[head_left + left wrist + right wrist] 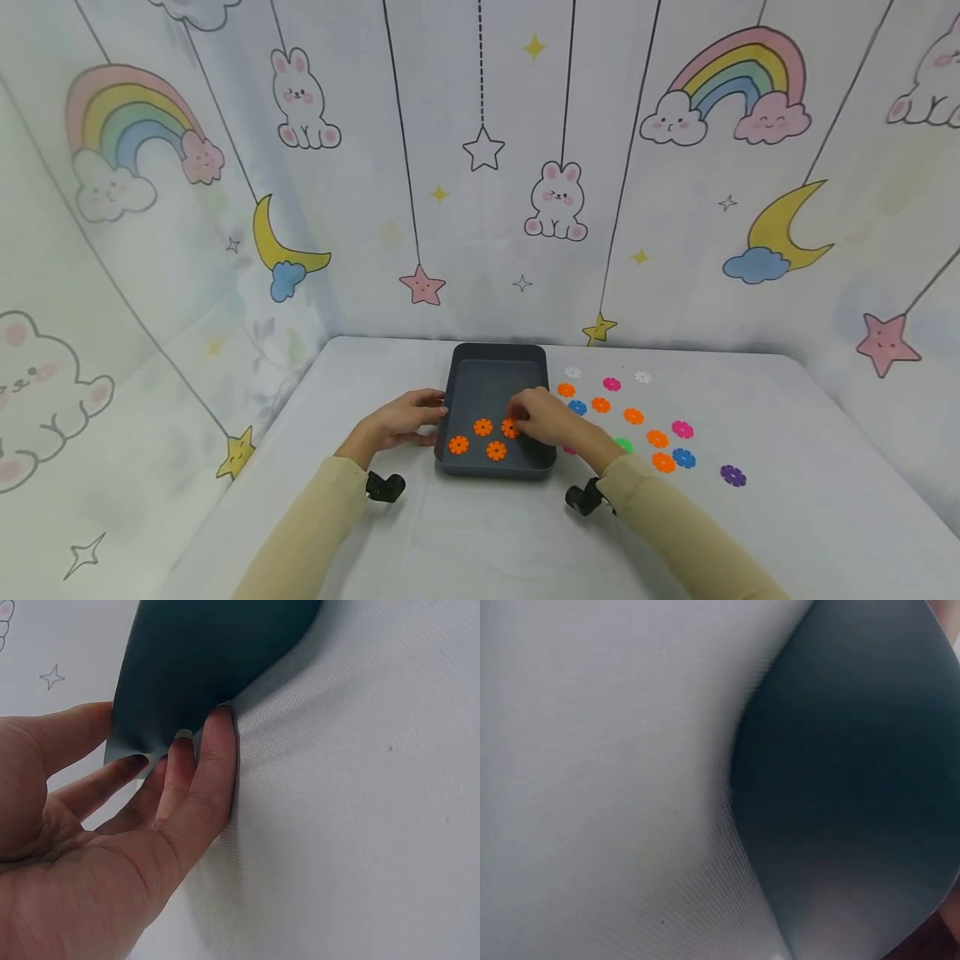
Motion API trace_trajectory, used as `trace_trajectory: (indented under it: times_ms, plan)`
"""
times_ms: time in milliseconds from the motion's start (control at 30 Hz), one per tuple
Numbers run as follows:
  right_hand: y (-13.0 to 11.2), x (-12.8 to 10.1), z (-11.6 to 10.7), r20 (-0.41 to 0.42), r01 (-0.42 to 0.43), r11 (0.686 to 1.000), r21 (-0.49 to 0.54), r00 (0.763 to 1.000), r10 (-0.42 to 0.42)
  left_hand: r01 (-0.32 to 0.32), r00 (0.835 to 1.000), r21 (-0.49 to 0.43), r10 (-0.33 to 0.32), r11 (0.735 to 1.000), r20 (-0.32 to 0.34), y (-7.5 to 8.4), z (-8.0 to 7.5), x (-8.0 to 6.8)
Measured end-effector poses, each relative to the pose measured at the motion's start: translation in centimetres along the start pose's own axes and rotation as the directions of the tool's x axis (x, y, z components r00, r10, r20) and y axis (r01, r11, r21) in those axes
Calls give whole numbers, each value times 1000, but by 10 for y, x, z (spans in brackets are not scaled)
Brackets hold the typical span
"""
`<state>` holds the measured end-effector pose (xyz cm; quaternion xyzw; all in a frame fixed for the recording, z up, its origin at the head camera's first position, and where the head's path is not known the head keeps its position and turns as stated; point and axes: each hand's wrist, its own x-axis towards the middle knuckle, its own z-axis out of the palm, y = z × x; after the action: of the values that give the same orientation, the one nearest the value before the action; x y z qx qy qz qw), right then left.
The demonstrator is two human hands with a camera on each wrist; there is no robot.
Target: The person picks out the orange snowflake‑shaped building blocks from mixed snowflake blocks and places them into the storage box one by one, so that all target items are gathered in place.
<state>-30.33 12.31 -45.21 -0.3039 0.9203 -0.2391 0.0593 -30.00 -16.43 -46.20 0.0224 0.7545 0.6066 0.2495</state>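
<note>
Head view: left hand (pixel 401 419) braces tray (pixel 491 367) with straight fingers, right hand (pixel 546 419) pinches orange disc (pixel 510 428); tray may slide if bumped.

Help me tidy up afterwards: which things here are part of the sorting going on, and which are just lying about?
In use:
grey tray
orange discs in the tray
orange discs on the table
left hand
right hand

Lying about:
pink discs
blue discs
white discs
purple disc

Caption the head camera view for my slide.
Left hand steadies a dark tray; right hand sets an orange disc inside.
</note>
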Motion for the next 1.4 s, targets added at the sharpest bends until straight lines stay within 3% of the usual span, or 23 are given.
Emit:
trace_trajectory:
  times_ms: [233, 400, 633, 767, 1100, 1400]
  plan:
    - [2, 2, 1, -2, -15, 1000, 5, 1000, 15, -3, 1000, 2, 3, 1000, -4, 1, 1, 0]
    - [5, -5, -1, -6, 42, 999, 1, 999, -42, -1, 1000, 4, 1, 1000, 6, 1, 1, -3]
    - [2, -35, -23, 23, 98, 994, 41, 995, -100, 7, 1000, 12, -7, 1000, 10, 3, 2, -7]
    - [1, -53, -40, 1, 107, 992, 68, 994, -107, 5, 1000, 9, -5, 1000, 5, 3, 2, -6]
    - [29, -102, -79, -63, -13, 1000, -5, 998, 13, -8, 1000, 6, 8, 1000, -4, 2, 1, -5]
    - [68, -138, -95, -103, -86, 996, -14, 991, 84, -4, 1000, 3, 4, 1000, -8, 2, 2, -5]
